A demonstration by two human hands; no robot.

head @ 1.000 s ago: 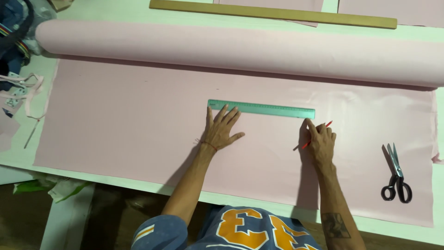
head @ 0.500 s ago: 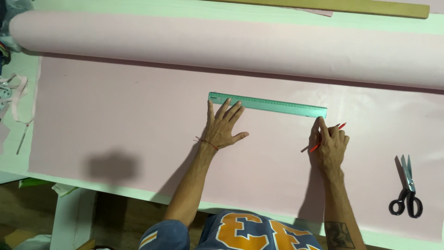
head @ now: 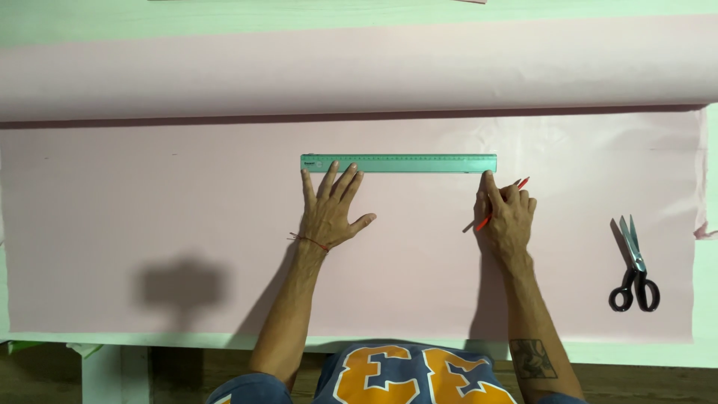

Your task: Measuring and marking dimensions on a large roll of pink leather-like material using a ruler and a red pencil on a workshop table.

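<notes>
Left hand [head: 330,211] fingertips at ruler [head: 399,163] edge, right hand [head: 506,217] perhaps touching.

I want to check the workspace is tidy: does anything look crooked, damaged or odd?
Nothing stands out. The green plastic ruler lies flat on the pink fabric sheet, and the black-handled scissors rest closed beside it.
</notes>
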